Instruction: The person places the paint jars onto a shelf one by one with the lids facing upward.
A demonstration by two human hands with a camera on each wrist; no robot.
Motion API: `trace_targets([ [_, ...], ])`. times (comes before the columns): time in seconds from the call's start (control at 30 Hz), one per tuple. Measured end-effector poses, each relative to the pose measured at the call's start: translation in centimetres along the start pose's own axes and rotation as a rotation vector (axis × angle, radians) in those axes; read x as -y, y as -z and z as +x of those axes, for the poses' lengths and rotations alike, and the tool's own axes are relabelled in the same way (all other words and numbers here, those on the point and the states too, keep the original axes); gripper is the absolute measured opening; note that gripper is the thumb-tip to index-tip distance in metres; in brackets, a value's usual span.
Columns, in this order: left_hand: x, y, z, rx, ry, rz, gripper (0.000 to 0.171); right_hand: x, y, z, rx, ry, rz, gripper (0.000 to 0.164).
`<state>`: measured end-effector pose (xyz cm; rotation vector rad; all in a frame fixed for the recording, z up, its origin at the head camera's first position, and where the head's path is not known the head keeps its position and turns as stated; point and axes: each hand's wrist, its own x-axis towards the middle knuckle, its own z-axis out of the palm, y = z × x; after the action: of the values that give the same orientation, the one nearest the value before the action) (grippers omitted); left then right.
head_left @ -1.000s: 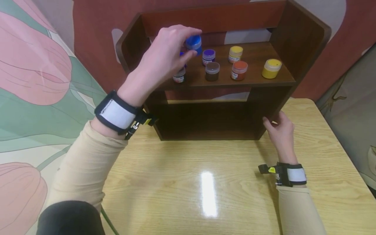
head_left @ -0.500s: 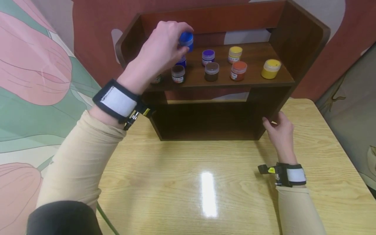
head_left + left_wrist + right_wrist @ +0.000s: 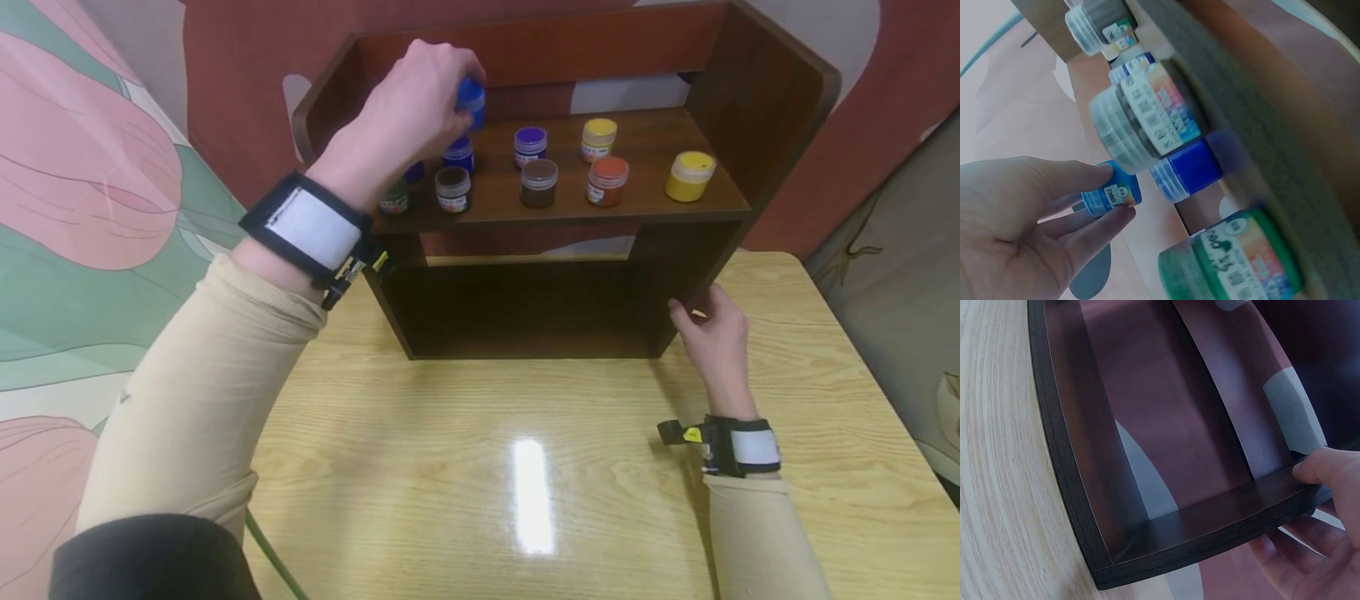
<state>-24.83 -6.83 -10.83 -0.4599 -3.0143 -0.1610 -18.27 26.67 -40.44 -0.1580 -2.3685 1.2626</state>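
Note:
My left hand pinches a small blue paint jar between thumb and fingers, above the upper shelf's left half. Just in front of it in the head view stand a dark blue jar and a brown jar. A green jar is at the shelf's left end, partly covered by my wrist in the head view. Low on the right, my right hand grips the side panel of the dark wooden shelf unit, thumb on the inner face and fingers outside.
Along the upper shelf stand a purple jar, a dark brown jar, an orange-red jar and two yellow jars, one at the back and one at the right. The unit stands on a light wooden table, against patterned cloth.
My left hand has moved left and farther back with the blue paint jar, uncovering the brown, dark blue and green jars. My right hand keeps its place on the side panel.

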Motion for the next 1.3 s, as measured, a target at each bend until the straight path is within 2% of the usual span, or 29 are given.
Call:
trace_targets([
  [0.33,0.4,0.2,1.3,0.038,0.035,-0.002,0.051,0.1,-0.2,-0.1,-0.008,0.018,0.018,0.033],
  [0.6,0.9,0.0,2.2,0.110,0.093,0.026,0.050,0.3,-0.3,-0.2,-0.014,0.023,0.019,0.032],
  [1.07,1.2,-0.4,2.9,0.167,0.154,0.005,0.052,0.3,-0.3,-0.3,-0.020,0.014,0.029,0.032],
  [1.3,1.4,-0.5,3.0,0.196,0.163,0.017,0.053,0.3,-0.2,-0.3,-0.017,0.015,0.015,0.032],
])
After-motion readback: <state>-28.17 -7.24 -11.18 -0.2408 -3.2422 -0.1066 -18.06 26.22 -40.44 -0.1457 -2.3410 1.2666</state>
